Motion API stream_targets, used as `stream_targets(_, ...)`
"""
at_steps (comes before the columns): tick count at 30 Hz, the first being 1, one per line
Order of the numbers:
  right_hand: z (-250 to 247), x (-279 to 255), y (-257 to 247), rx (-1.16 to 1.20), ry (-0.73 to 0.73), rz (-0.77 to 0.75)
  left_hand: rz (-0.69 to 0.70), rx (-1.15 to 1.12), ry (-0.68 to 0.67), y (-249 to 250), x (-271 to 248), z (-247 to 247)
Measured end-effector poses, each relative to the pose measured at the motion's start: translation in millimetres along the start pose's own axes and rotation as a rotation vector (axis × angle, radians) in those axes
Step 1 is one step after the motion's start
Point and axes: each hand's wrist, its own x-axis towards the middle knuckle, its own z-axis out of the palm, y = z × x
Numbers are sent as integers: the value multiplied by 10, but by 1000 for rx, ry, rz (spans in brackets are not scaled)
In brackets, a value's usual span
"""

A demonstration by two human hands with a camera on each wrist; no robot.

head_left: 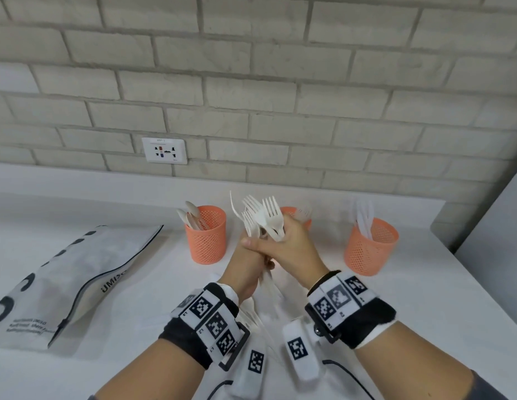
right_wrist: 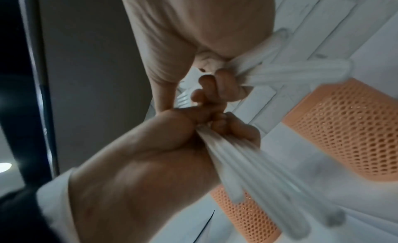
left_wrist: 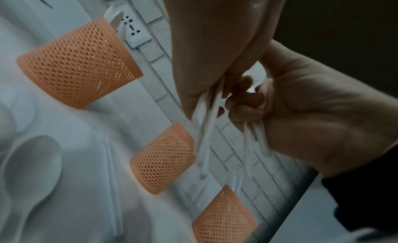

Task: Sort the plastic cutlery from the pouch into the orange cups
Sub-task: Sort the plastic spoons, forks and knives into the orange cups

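Note:
I hold a bundle of white plastic forks (head_left: 261, 216) upright over the counter, tines up. My right hand (head_left: 283, 251) grips the bundle just under the fork heads, and my left hand (head_left: 244, 274) grips the handles lower down. In the left wrist view, fork handles (left_wrist: 204, 137) hang below both fists. Three orange mesh cups stand behind. The left cup (head_left: 206, 236) holds spoons, and the right cup (head_left: 369, 249) holds knives. The middle cup (head_left: 296, 215) is mostly hidden behind my hands. The pouch (head_left: 64, 284) lies flat at the left.
Loose white cutlery (head_left: 251, 310) lies on the white counter (head_left: 424, 298) under my wrists, and blurred spoons (left_wrist: 32, 170) show in the left wrist view. A brick wall with a socket (head_left: 164, 150) backs the counter. The counter ends at the right.

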Motion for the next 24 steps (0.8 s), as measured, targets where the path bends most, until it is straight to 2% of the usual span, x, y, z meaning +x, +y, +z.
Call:
stream_targets(5,132,67,27,-122,94,10,-32,72,11,-70,-27,-113)
stream_targets(9,148,74,23,49,74,131,-55,34,28,-72,-31,-204)
stream_targets(13,178,68,12,28,-15,159,-49,-73,26,-58,-19,-297)
stream_targets(17,143,163,9,177,72,163,-60,-101,-29,-10,-52,-342)
stream_targets(19,68,231,-43,336,156,156,-119,-177,27,3,-61,-356)
stream_targets(21,20,286,-84,368,191,116,-167,-266,87,6,-57,-375)
stream_targets(24,104,293,-122,268,81,84,-201,-308,128,5,-53,-383)
